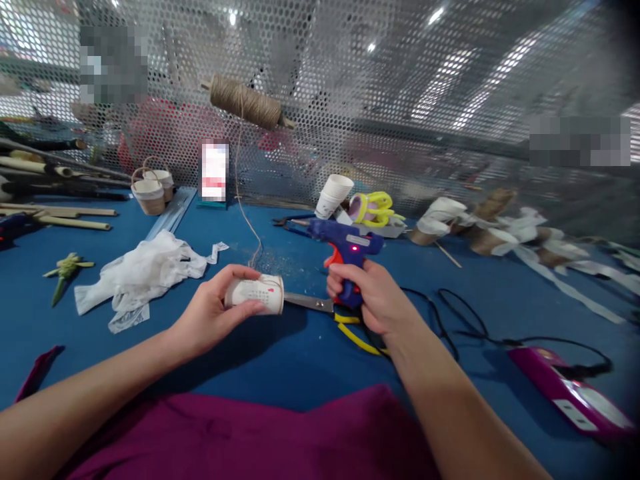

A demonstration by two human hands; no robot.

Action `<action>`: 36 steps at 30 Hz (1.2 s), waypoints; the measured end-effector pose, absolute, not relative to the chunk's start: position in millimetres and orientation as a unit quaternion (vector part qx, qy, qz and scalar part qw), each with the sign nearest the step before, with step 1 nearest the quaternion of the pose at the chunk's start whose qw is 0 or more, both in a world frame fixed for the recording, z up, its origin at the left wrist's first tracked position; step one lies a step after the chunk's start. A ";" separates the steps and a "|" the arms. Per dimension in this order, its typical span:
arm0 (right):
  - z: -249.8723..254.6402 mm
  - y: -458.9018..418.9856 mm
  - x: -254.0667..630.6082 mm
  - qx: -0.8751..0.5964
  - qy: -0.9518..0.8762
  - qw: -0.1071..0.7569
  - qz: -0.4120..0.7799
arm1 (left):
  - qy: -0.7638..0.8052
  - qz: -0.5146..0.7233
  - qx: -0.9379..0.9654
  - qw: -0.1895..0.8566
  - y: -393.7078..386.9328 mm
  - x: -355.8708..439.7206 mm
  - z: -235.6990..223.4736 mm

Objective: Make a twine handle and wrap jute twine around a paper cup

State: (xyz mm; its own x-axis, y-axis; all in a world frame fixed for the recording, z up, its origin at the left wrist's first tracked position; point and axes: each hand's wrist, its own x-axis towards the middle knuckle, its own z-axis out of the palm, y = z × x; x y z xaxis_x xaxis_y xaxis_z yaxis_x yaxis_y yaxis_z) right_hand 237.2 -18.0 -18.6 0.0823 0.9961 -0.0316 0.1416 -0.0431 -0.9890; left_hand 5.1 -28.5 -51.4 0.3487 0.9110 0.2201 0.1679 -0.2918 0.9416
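My left hand (220,307) is closed around a white paper cup (255,294), which lies sideways in the fingers with small print and a red mark on its side. Thin twine (239,180) runs from the cup up to a brown spool (246,102). My right hand (367,297) grips a blue hot glue gun (345,237) by its handle; a red light glows on it and its nozzle points left. Scissors (310,302) with yellow and black handles lie on the table between and below the hands, their blade tips hidden behind the cup.
White lace (155,267) lies at left, near twine-wrapped cups (149,195). Stacked paper cups (334,195), yellow tape rolls (373,208) and pliers (290,223) stand or lie behind the glue gun. At right, a cord leads to a magenta power strip (570,393). Perforated metal mesh (350,80) rises behind the table.
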 end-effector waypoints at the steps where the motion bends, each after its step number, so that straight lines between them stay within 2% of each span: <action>1: -18.7 -21.9 231.9 -0.540 -0.491 0.477 0.490 | 0.392 0.420 0.684 0.448 -28.6 5.6 -51.5; 6: -24.0 -29.6 216.9 -0.497 -0.488 0.484 0.529 | 0.397 0.431 0.676 0.447 -29.8 5.6 -54.5; 9: -21.9 -31.1 219.1 -0.485 -0.516 0.458 0.537 | 0.397 0.443 0.669 0.446 -30.3 3.3 -54.5; 16: -13.0 -39.9 217.3 -0.502 -0.623 0.396 0.450 | 0.406 0.507 0.589 0.481 -26.4 4.2 -50.7; 24: -6.9 -43.3 219.1 -0.507 -0.673 0.358 0.401 | 0.415 0.514 0.530 0.531 -21.5 4.8 -52.2; 30: -1.3 -42.6 223.1 -0.521 -0.638 0.354 0.443 | 0.426 0.514 0.537 0.516 -20.7 4.8 -50.1; 36: -1.1 -43.2 228.2 -0.512 -0.651 0.322 0.459 | 0.422 0.538 0.574 0.451 -21.1 3.2 -46.7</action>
